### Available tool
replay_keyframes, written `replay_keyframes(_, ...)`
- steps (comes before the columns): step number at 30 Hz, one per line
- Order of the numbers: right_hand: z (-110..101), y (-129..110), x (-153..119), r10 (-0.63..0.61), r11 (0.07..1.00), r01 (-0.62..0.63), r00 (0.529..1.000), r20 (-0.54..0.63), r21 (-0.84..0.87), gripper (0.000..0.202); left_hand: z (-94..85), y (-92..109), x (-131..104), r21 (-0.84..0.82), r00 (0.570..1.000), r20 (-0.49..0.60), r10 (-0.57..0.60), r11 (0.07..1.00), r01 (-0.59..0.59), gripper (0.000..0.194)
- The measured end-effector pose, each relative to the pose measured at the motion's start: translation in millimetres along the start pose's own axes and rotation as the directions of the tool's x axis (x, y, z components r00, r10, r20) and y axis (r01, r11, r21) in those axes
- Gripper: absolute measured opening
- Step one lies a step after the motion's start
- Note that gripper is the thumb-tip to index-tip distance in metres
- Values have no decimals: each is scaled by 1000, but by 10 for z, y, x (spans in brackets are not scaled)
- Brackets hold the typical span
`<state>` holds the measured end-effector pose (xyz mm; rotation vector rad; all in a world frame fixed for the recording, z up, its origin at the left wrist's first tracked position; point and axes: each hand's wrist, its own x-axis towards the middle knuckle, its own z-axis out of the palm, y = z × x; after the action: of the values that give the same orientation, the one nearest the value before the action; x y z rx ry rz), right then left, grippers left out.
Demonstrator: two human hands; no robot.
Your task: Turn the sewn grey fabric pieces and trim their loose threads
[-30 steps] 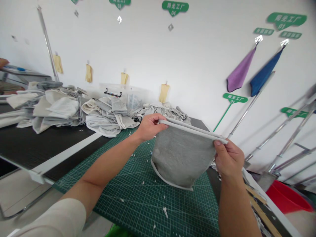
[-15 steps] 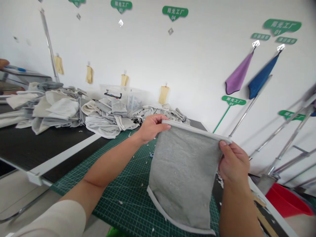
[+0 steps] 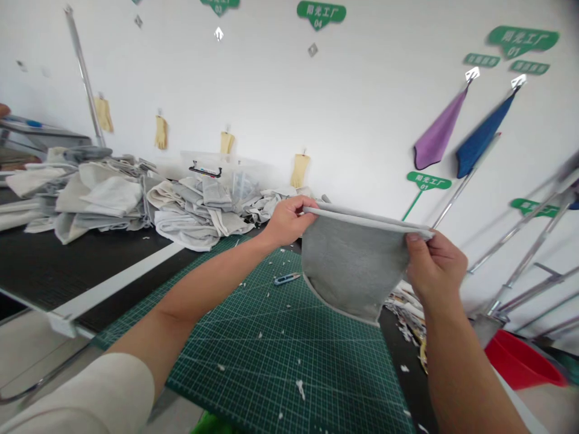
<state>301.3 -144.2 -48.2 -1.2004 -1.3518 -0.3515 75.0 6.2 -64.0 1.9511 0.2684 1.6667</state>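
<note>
A grey piece of cloth [image 3: 353,265] with pale edging hangs stretched between my two hands above the green cutting mat [image 3: 253,349]. My left hand [image 3: 292,222] is closed on its upper left corner, thumb on the near side. At the upper right corner, my right hand [image 3: 436,265] pinches the edging between thumb and fingers. The cloth's lower edge swings away from me, raised off the mat. A small blue-grey cutter [image 3: 286,278] lies on the mat just left of the cloth. White scraps [image 3: 300,389] are scattered over the mat.
Piles of grey and white cloths [image 3: 99,196] cover the table's far left, before a clear plastic box [image 3: 203,166]. Trimmings [image 3: 407,310] lie along the right side. A red basin [image 3: 520,361] and metal poles [image 3: 527,253] stand to the right. Yellow gloves [image 3: 299,170] hang on the wall.
Both hands have raised the cloth slightly, the right hand also moving rightward. Its lower edge has swung up and away from me, uncovering the cutter and more of the mat.
</note>
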Motion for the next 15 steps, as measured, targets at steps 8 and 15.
replay_keyframes(8,-534,-174,-750,-292,937,335,602,743,97,29,-514,131,-778,-52,708,614,349,913,-404,15)
replay_keyframes(15,-602,-738,-1213,-229,930,343,258,939,132,25,-584,346,-1492,-159,333,887,319,890,-428,9)
